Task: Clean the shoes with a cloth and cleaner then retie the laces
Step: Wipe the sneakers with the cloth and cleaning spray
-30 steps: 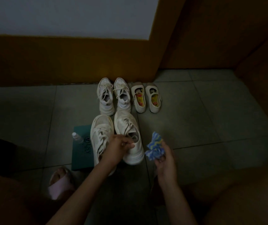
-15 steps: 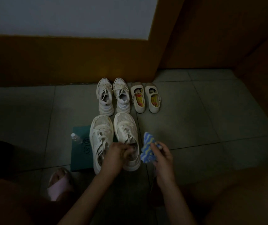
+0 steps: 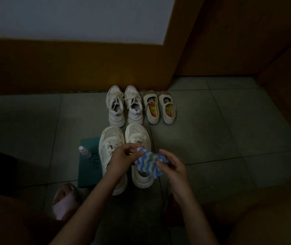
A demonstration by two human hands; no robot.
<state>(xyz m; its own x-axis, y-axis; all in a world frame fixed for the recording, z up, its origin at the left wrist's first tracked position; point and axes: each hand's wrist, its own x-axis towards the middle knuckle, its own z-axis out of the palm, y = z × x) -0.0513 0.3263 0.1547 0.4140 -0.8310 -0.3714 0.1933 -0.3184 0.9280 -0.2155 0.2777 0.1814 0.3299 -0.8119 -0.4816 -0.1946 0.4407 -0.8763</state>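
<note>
Two white lace-up sneakers stand side by side on the tiled floor, the left one (image 3: 112, 144) and the right one (image 3: 138, 133), toes pointing away from me. Above the right sneaker both hands hold a blue cloth (image 3: 150, 162) with yellow and white wavy stripes. My left hand (image 3: 123, 159) pinches the cloth's left edge. My right hand (image 3: 172, 167) grips its right side with curled fingers. A small clear spray bottle (image 3: 84, 152) lies left of the sneakers on a teal box (image 3: 88, 172).
A second pair of white sneakers (image 3: 124, 106) and a pair of cream strap shoes (image 3: 159, 107) stand against the brown wall base. My foot in a pink slipper (image 3: 63, 200) rests at lower left. My knees frame the bottom corners.
My left hand let go of the right sneaker and took the cloth's edge. My right hand brought the cloth left, over that sneaker, and the cloth is spread wider.
</note>
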